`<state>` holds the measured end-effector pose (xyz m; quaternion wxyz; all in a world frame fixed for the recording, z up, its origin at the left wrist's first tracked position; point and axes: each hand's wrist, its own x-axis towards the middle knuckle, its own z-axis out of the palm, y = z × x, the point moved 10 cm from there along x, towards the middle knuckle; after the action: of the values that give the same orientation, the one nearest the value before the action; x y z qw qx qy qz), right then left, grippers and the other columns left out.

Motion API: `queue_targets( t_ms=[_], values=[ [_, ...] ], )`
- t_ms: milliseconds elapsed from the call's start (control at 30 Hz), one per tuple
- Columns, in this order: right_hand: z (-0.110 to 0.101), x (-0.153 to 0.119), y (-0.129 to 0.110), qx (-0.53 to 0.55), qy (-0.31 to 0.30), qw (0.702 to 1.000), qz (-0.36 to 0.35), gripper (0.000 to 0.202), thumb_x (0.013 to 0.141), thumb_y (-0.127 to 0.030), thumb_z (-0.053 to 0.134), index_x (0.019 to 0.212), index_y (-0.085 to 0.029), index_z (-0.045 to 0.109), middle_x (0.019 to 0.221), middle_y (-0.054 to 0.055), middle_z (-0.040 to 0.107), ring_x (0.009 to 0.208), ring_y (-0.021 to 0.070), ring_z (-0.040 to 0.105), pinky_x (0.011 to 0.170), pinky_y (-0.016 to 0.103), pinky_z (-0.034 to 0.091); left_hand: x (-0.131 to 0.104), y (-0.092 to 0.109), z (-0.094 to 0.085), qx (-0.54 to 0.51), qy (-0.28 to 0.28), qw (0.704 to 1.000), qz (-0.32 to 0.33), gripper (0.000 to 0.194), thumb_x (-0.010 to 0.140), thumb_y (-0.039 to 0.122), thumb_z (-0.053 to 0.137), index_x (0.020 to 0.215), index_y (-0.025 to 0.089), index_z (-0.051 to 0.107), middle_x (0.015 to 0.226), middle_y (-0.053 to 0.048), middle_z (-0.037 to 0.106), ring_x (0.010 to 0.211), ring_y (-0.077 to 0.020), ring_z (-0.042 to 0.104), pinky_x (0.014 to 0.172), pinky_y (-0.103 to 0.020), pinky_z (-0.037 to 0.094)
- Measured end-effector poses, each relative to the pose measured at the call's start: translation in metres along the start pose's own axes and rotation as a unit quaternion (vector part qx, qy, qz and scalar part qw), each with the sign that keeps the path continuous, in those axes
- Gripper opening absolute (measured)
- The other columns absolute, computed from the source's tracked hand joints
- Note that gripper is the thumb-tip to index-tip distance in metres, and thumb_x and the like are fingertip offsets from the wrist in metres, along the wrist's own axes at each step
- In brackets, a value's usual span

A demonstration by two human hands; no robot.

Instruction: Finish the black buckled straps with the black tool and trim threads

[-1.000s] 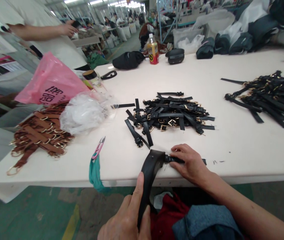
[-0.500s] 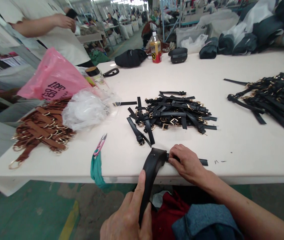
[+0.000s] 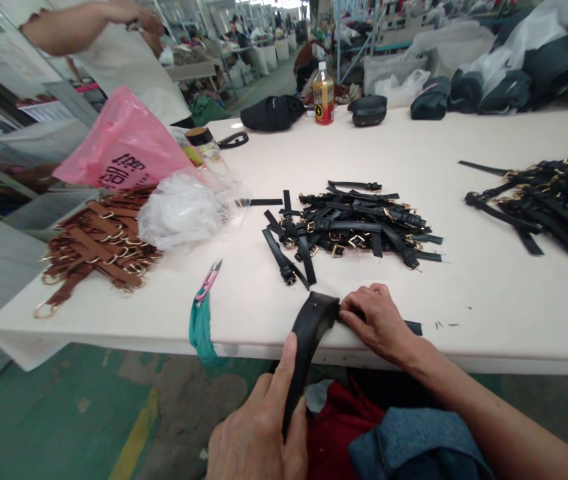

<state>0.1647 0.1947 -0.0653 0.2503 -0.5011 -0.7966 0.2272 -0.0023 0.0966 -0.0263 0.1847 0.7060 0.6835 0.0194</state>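
My left hand (image 3: pixel 264 420) is closed round a wide, curved black leather strap (image 3: pixel 311 327), index finger stretched along its side. The strap's far end rests at the table's front edge. Fingers bent, my right hand (image 3: pixel 377 320) pinches at that end, where a narrow black strap (image 3: pixel 414 328) runs under the palm and sticks out on the right. The fingers hide the join between the two. Just beyond my hands lies a pile of short black straps with gold buckles (image 3: pixel 349 227). Pink thread snips (image 3: pixel 209 281) with a green cloth tail lie to the left.
Brown straps with gold rings (image 3: pixel 99 247), a clear plastic bag (image 3: pixel 181 210) and a pink bag (image 3: pixel 121 143) occupy the table's left. More black straps (image 3: pixel 549 200) lie right. A drink bottle (image 3: pixel 323 97) and dark case (image 3: pixel 368 110) stand at the back. Another person (image 3: pixel 114 60) is beyond.
The whole view has shifted slightly, so the table's contents sit further right. The right fingers have drawn in closer at the wide strap's end. The other person's hands have moved up.
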Motion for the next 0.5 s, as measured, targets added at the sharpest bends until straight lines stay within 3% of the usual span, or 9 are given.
queue_targets(
  t_ms=[167, 500],
  values=[
    [0.000, 0.005, 0.006, 0.043, 0.005, 0.999, 0.016, 0.013, 0.085, -0.026, 0.053, 0.074, -0.021, 0.059, 0.066, -0.005, 0.058, 0.068, 0.0117, 0.052, 0.097, 0.039, 0.020, 0.001, 0.001, -0.002, 0.005, -0.008, 1.000, -0.015, 0.059, 0.089, 0.024, 0.039, 0.144, 0.032, 0.021, 0.105, -0.003, 0.069, 0.073, -0.0175, 0.069, 0.088, -0.033, 0.051],
    [0.004, 0.017, 0.008, -0.029, 0.021, 0.996, 0.086, 0.014, 0.091, -0.025, 0.044, 0.084, -0.019, 0.053, 0.067, -0.002, 0.062, 0.065, 0.0144, 0.053, 0.077, 0.031, 0.029, -0.006, -0.012, -0.012, 0.004, 0.022, 0.999, -0.038, 0.058, 0.088, 0.023, 0.038, 0.143, 0.034, 0.022, 0.111, 0.000, 0.068, 0.077, -0.0176, 0.069, 0.081, -0.029, 0.054]
  ],
)
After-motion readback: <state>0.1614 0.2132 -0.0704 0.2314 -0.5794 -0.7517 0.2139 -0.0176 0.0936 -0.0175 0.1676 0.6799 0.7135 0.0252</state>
